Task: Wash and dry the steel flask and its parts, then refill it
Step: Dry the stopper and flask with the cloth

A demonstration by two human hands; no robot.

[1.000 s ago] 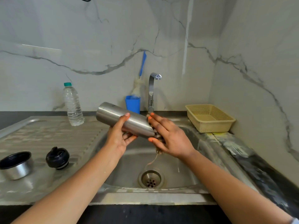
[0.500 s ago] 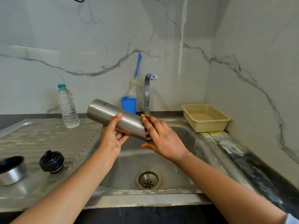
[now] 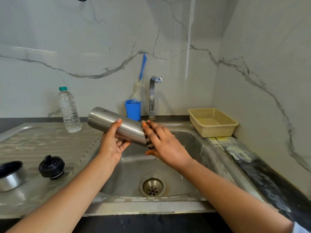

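The steel flask (image 3: 116, 125) was held over the sink (image 3: 193, 165), tilted, with its closed base raised toward the left and its open mouth lowered toward the right. The left hand (image 3: 111, 145) clasped the body near mid-length, with the fingers curled beneath and the thumb laid across the top. The right hand (image 3: 165, 145) lay flat against the mouth with its fingers straight, covering the opening and not wrapping it. Dark gaps showed between those fingers. Whether water was inside could not be seen. The two parts, a steel cup (image 3: 10, 175) and a black stopper (image 3: 51, 166), rested well apart from the flask on the drainboard (image 3: 42, 140). The flask appeared rigid and would not yield to grip pressure. Its smooth brushed wall was judged slippery when wet, and its weight would rise sharply with any water load. The recommended hold was around the cylindrical body at mid-length with full finger wrap, supported from below. A second hand at the mouth end was advisable for control. Dropping it into the steel basin risked denting.
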